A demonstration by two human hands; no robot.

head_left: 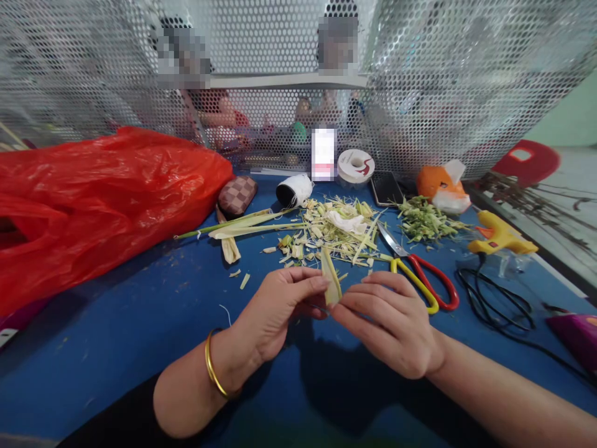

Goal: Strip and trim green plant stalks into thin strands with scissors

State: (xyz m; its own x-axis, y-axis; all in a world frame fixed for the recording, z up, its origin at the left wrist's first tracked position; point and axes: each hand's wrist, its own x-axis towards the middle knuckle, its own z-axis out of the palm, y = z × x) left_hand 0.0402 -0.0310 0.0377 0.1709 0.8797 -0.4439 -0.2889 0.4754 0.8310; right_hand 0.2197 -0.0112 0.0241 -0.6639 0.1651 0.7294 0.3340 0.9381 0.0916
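A short pale-green piece of dried leaf or husk [331, 279] stands upright between my two hands, above the blue tabletop. My left hand [291, 302] pinches its left edge between thumb and fingers. At the lower end, the fingertips of my right hand [389, 317] close on the same strip. Just beyond lies a heap of cut husk scraps [321, 239] with a crumpled white tissue [347, 222] on it. Scissors [415, 267] with one red and one yellow handle lie behind my right hand. Longer husk strips [254, 227] rest to the left of the heap.
A red plastic bag [112, 205] fills the left side, beside a checkered pouch [237, 195]. Behind the heap are a thread spool [295, 190], a ribbon roll [356, 167] and a phone [387, 188]. A yellow glue gun [504, 235] with black cord lies right. Perforated metal stands behind.
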